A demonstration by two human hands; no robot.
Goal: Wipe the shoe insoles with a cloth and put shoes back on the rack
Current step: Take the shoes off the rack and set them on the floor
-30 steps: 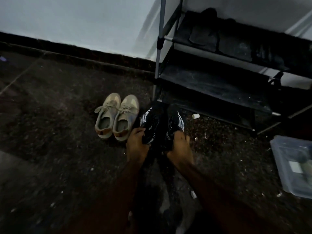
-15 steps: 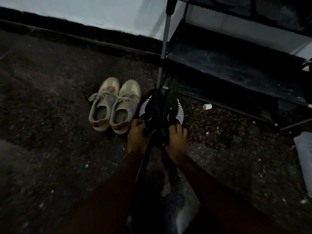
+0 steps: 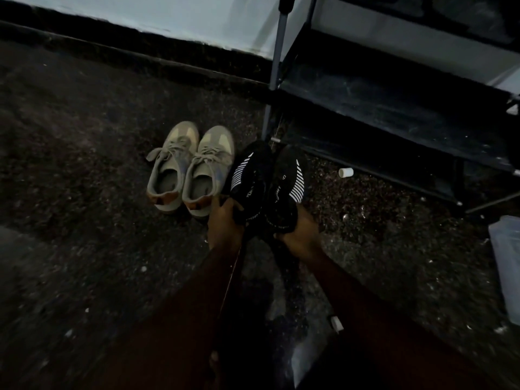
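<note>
Two black shoes with white side stripes stand side by side on the dark floor beside the shoe rack [image 3: 394,114]. My left hand [image 3: 225,223] grips the heel of the left black shoe [image 3: 249,178]. My right hand [image 3: 301,235] grips the heel of the right black shoe [image 3: 287,181]. A pair of beige lace-up sneakers [image 3: 191,167] sits just left of them, toes toward the wall. No cloth is visible.
The rack's grey upright pole [image 3: 277,63] rises just behind the black shoes. A small white cap [image 3: 345,172] lies on the floor under the lowest shelf. A clear plastic container [image 3: 506,266] sits at the right edge. The wall skirting [image 3: 140,54] runs behind.
The view has dropped and shifted, so the rack's upper shelves left the frame. Both hands still hold the black shoes' heels, and the shoes sit slightly closer to the rack post.
</note>
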